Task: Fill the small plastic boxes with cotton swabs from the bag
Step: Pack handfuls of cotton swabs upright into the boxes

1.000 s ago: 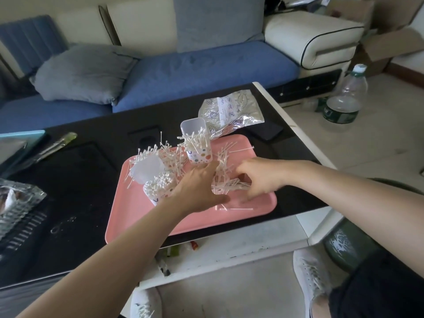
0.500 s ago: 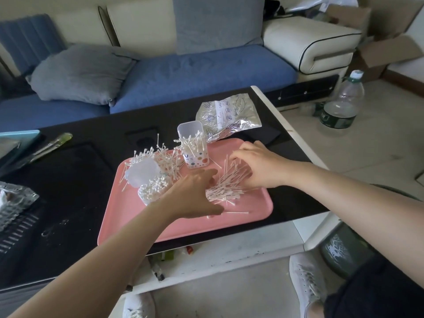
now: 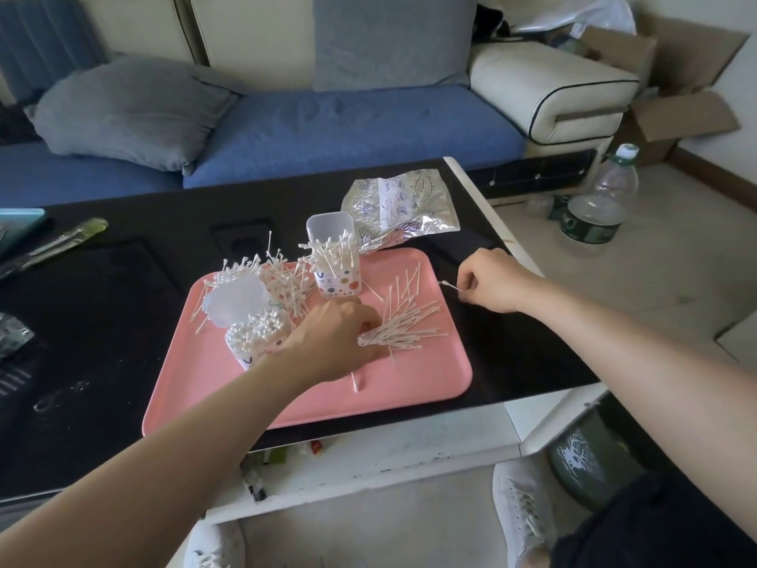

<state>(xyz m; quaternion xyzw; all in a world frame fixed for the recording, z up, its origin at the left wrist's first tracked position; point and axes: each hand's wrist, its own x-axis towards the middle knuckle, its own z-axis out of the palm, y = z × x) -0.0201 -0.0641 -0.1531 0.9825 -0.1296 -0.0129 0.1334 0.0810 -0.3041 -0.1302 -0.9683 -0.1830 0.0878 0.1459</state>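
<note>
A pink tray (image 3: 409, 395) lies on the black table. On it stands an upright small plastic box (image 3: 338, 276) with its lid open and swabs sticking out loosely. A second box (image 3: 256, 338), packed with swab heads, stands at the tray's left beside its open lid. Loose cotton swabs (image 3: 282, 280) lie behind it. My left hand (image 3: 332, 342) grips the end of a fanned bunch of swabs (image 3: 403, 325) at the tray's middle. My right hand (image 3: 491, 280) is off the tray's right edge and pinches a single swab (image 3: 448, 285). The crumpled clear bag (image 3: 399, 209) lies behind the tray.
The table's right edge (image 3: 491, 215) runs just beyond my right hand. A plastic water bottle (image 3: 596, 202) stands on the floor to the right. A blue sofa with a grey cushion (image 3: 127, 112) is behind the table. A green-handled tool (image 3: 57, 243) lies far left.
My right hand has left the swab pile and moved right, off the tray, pinching one swab. My left hand has stayed at the pile's near end. The camera has shifted slightly.
</note>
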